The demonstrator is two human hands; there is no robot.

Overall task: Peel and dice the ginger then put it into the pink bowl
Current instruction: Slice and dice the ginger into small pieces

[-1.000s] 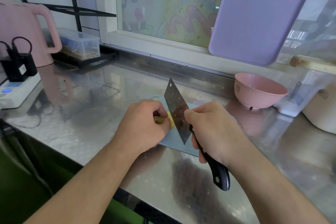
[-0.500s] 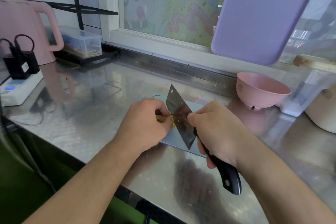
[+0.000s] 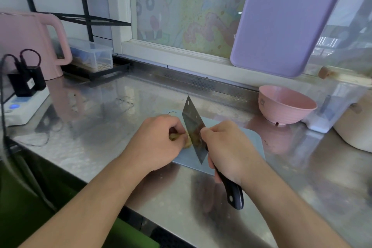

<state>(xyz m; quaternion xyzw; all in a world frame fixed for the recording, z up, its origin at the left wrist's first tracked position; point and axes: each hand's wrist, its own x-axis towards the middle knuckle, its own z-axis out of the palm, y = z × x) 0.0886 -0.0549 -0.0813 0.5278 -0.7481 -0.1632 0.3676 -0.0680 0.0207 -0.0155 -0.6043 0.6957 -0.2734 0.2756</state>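
Note:
My left hand (image 3: 159,143) pinches a yellowish piece of ginger (image 3: 187,140) on a small pale blue cutting board (image 3: 251,139); most of the ginger is hidden under my fingers. My right hand (image 3: 227,151) grips the black handle of a cleaver (image 3: 194,129), forefinger against the blade. The blade stands edge-down against the right side of the ginger, tip pointing away from me. The pink bowl (image 3: 285,104) stands upright at the back right, a hand's width beyond the board; I cannot see anything in it.
A steel counter (image 3: 100,127) holds a pink kettle (image 3: 30,44), a white power strip with black plugs (image 3: 22,104) at the left and a clear lidded box (image 3: 92,56) on a black rack. A purple board (image 3: 287,16) leans at the window. White containers (image 3: 332,110) crowd the right.
The cleaver and my right hand have shifted slightly against the ginger, the handle dipping lower toward me. My left hand keeps its hold on the ginger. The bowl has not moved.

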